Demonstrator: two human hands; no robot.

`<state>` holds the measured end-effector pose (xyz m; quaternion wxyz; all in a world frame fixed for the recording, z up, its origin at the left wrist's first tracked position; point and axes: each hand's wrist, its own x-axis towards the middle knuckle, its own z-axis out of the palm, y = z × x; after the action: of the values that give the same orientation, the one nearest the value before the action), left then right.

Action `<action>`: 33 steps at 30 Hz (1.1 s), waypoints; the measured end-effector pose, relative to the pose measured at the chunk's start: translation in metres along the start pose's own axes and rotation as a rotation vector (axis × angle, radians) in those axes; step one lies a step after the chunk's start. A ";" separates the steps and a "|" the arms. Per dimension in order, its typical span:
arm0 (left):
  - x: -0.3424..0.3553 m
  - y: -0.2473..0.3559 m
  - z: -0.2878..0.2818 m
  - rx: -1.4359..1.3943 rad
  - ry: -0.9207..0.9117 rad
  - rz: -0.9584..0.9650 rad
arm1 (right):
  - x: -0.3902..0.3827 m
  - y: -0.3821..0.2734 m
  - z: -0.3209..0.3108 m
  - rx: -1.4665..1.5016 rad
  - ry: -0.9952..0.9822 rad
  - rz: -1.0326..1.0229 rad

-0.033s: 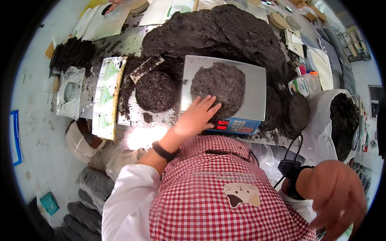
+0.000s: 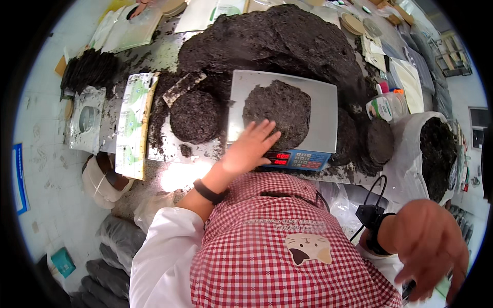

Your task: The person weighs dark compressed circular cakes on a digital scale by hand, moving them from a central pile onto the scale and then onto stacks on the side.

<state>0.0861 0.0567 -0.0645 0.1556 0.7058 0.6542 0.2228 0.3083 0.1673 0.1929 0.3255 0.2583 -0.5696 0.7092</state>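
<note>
A thin, round, dark fibrous cake [image 2: 277, 110] lies flat on the silver pan of a blue digital scale [image 2: 334, 118] with a red lit display. My left hand [image 2: 253, 145] reaches over the scale's near left part, fingers spread, its fingertips at the cake's near left edge; whether they press on it I cannot tell. My right hand [image 2: 431, 246] is held off the table at the lower right, fingers apart and nothing in it. Left of the scale sits a thicker round dark cake [image 2: 195, 117], with a crumb-covered flat strip [image 2: 185, 88] behind it.
A big mound of dark fibrous material [image 2: 272, 38] rises behind the scale. More dark round cakes [image 2: 379, 141] overlap at its right, beside a clear plastic jar [image 2: 395, 105] and a white bag of dark material [image 2: 408, 149]. A green-and-white carton [image 2: 134, 126] stands left. Another person's hand [image 2: 138, 7] shows far left.
The cake on the scale, blurred by motion before, is now sharp and still. The view has shifted slightly; both hands keep nearly the same place.
</note>
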 end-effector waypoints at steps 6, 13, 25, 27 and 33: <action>-0.024 -0.085 -0.028 0.196 0.556 -0.380 | -0.092 -0.001 -0.013 -0.623 0.619 0.311; -0.079 -0.181 0.035 0.473 -0.285 -0.705 | -0.098 0.010 -0.009 -0.804 0.704 0.657; -0.082 -0.178 -0.002 0.169 -0.102 -0.424 | -0.320 0.032 -0.126 -0.967 1.229 1.231; -0.068 -0.160 -0.010 0.169 0.126 -0.377 | -0.381 0.054 -0.140 -1.112 1.249 1.279; 0.023 -0.011 -0.019 0.297 0.051 -0.087 | -0.360 0.135 -0.168 -1.462 1.141 1.461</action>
<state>0.0676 0.0788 -0.0511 0.0424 0.6861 0.7137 0.1344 0.4431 0.2526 -0.1956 0.1205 -0.7311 -0.6252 0.2453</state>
